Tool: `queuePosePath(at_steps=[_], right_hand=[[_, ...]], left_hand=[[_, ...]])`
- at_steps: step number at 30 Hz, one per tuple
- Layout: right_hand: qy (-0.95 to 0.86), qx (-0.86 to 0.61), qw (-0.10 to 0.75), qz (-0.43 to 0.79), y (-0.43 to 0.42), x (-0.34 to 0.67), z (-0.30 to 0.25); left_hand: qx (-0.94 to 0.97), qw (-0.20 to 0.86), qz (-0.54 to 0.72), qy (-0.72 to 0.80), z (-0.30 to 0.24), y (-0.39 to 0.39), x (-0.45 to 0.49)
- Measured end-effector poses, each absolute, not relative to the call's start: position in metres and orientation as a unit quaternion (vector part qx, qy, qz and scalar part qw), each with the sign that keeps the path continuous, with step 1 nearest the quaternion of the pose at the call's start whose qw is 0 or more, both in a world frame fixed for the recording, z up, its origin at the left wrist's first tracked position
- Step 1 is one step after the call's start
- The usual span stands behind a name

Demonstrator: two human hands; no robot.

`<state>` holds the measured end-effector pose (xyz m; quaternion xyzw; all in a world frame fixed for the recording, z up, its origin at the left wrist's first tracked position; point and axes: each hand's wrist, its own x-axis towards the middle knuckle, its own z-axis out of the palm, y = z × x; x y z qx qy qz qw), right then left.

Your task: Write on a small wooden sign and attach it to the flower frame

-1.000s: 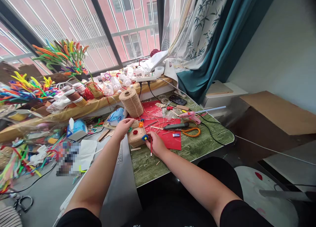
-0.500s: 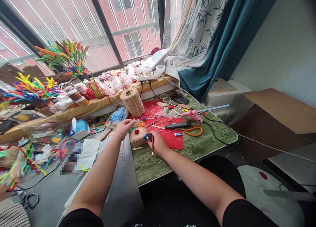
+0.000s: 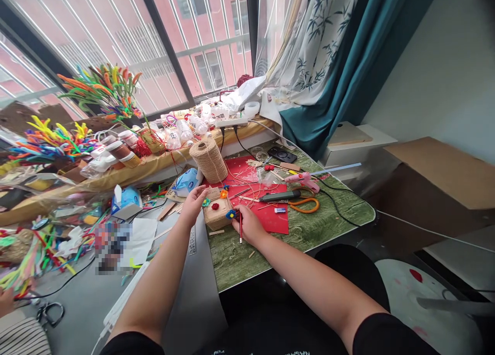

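A small twine-wrapped box [image 3: 217, 219] sits on the green wood-patterned table, with a red flower [image 3: 215, 206] on its top. Green [image 3: 205, 202], orange [image 3: 224, 193] and blue flowers [image 3: 231, 214] stand at its corners. My left hand [image 3: 191, 206] is beside the box's far left corner, fingers loosely apart, with nothing visible in them. On the other side, my right hand [image 3: 250, 226] grips a red pencil [image 3: 241, 229], its fingertips at the blue flower and the box's near right corner. Whether those fingers also pinch the flower is unclear.
Behind the box stands a twine spool [image 3: 209, 161]. A red sheet [image 3: 276, 223] carries a dark cutter knife [image 3: 280, 196], sticks and an eraser [image 3: 279, 210]. Orange-handled scissors [image 3: 304, 205] and a pink glue gun [image 3: 303, 180] lie right. Another person's striped sleeve [image 3: 25, 339] shows lower left.
My left hand has drawn back slightly from the box's far left edge and its fingers have opened. My right hand stays at the blue flower with the pencil.
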<state>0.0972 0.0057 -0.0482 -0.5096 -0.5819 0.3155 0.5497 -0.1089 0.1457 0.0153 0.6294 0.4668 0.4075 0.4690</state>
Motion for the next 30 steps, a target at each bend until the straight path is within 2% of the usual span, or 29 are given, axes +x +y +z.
queuePosePath(at_steps=[5, 13, 30], right_hand=[[-0.566, -0.497, 0.571, 0.327, 0.007, 0.097, -0.051], [-0.520, -0.466, 0.620, 0.359, 0.008, 0.096, -0.056], [-0.519, -0.448, 0.606, 0.404, 0.010, 0.100, -0.061]], left_hand=[[0.637, 0.461, 0.435, 0.438, -0.009, 0.114, -0.133], [0.686, 0.471, 0.397, 0.388, -0.024, 0.077, -0.142], [0.691, 0.429, 0.399, 0.423, -0.021, 0.072, -0.137]])
